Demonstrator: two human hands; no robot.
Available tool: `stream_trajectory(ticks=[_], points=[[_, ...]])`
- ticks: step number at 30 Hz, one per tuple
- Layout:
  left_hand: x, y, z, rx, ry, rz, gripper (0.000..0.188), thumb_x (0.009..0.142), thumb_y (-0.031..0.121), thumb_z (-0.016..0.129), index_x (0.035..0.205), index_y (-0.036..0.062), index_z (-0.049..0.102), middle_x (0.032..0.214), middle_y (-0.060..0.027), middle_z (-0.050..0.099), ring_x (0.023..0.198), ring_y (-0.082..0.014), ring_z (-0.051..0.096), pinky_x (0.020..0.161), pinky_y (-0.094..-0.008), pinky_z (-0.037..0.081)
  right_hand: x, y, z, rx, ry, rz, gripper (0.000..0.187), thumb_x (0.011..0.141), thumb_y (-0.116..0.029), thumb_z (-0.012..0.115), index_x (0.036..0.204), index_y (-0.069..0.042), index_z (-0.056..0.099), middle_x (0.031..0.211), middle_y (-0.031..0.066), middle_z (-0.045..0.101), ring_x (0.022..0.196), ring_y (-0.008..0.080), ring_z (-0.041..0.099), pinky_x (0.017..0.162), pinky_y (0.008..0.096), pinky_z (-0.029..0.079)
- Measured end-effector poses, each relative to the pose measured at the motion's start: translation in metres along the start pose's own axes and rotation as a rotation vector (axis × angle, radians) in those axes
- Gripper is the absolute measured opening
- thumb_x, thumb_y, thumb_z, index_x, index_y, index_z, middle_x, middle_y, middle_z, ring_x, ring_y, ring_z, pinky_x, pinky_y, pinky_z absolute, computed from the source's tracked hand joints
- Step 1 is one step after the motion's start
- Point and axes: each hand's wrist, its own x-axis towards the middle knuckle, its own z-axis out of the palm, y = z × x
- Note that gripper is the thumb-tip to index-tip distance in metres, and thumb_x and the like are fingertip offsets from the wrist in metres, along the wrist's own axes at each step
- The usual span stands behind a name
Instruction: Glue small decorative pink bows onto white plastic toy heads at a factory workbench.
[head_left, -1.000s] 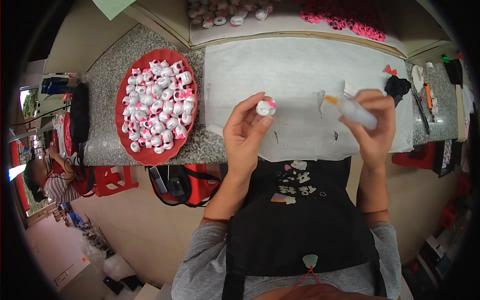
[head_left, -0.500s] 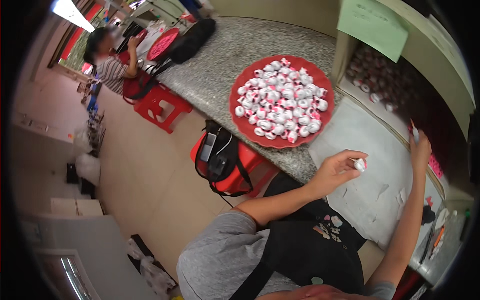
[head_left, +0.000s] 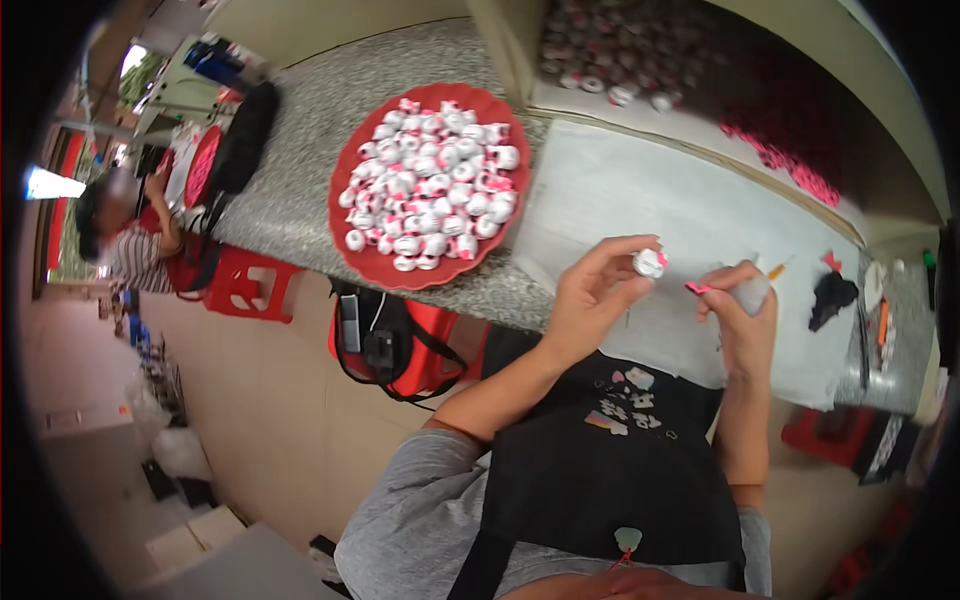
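Observation:
My left hand point(head_left: 592, 305) is closed, pinching a small round white piece point(head_left: 650, 263) with pink patches between thumb and fingers. It is held above the white paper sheet point(head_left: 620, 190) on the counter. Close on its right, my right hand point(head_left: 748, 325) pinches a small bright pink piece point(head_left: 698, 288) at the fingertips. A slim tool point(head_left: 776, 271) with an orange tip also sticks out from behind the right hand's fingers; most of it is hidden. The white piece and the pink piece are apart, facing each other across a small gap.
A red scalloped plate point(head_left: 352, 252) heaped with white-and-pink pieces stands left. Behind the paper, a shelf holds more such pieces point(head_left: 620, 92) and loose pink pieces point(head_left: 785, 165). A black cloth point(head_left: 832, 300) and tools lie right. A bag point(head_left: 378, 340) sits on a red stool; a person point(head_left: 140, 245) works far left.
My right hand has come back from the shelf's pink pieces toward my left hand, now with a pink piece at its fingertips. The left hand keeps the white piece. The view has turned right.

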Motion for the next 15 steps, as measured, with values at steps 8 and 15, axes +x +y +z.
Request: stream_trajectory(ticks=[8, 15], points=[[-0.006, -0.009, 0.02, 0.297, -0.059, 0.116, 0.031, 0.072, -0.007, 0.05, 0.103, -0.0019, 0.046, 0.102, -0.0111, 0.048, 0.092, -0.0153, 0.048, 0.076, -0.0244, 0.041, -0.021, 0.012, 0.004, 0.164, 0.041, 0.033, 0.009, 0.067, 0.004, 0.054, 0.071, 0.001, 0.048, 0.074, 0.0095, 0.047, 0.055, 0.013, 0.045, 0.045, 0.0224, 0.037], [-0.011, -0.012, 0.023, 0.465, -0.1, 0.19, 0.031, 0.071, -0.009, 0.05, 0.101, -0.0019, 0.047, 0.104, -0.014, 0.047, 0.095, -0.0187, 0.047, 0.077, -0.0266, 0.041, -0.023, 0.017, 0.001, 0.215, 0.026, 0.063, 0.007, 0.068, 0.002, 0.055, 0.071, 0.0, 0.049, 0.076, 0.0065, 0.044, 0.054, 0.0103, 0.043, 0.043, 0.0207, 0.034]])
